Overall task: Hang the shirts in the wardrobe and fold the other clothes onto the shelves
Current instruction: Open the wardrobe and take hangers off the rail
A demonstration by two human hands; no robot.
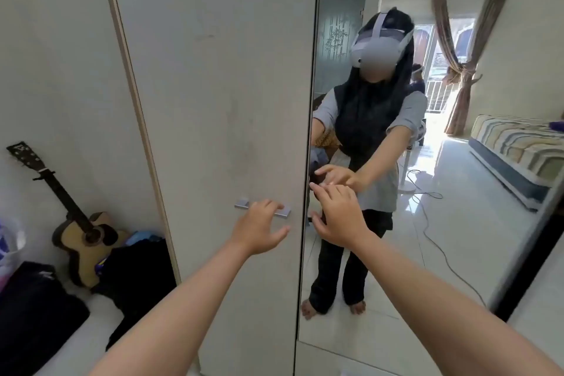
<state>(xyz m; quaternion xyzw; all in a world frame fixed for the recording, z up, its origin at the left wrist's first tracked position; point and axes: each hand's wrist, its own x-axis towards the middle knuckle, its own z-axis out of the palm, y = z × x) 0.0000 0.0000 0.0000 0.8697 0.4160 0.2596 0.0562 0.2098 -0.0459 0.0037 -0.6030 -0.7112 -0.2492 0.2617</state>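
Observation:
A tall pale wardrobe fills the view, with a plain left door (213, 101) and a mirrored right door (427, 223), both closed. My left hand (259, 227) hovers open just in front of the silver handle (285, 212) on the left door, fingers spread, holding nothing. My right hand (337, 217) reaches to the mirror door's left edge by the seam, fingers apart, fingertips touching the glass near its handle, which is mostly hidden. The mirror shows a person in a headset with both arms stretched forward. No shirts are in my hands.
An acoustic guitar (88, 232) leans on the wall at the left. Dark clothes and bags (134, 278) are piled on the floor beside the wardrobe, with a black item (33, 308) nearer me. The mirror reflects a striped bed (518, 143), a cable on white tiles and curtains.

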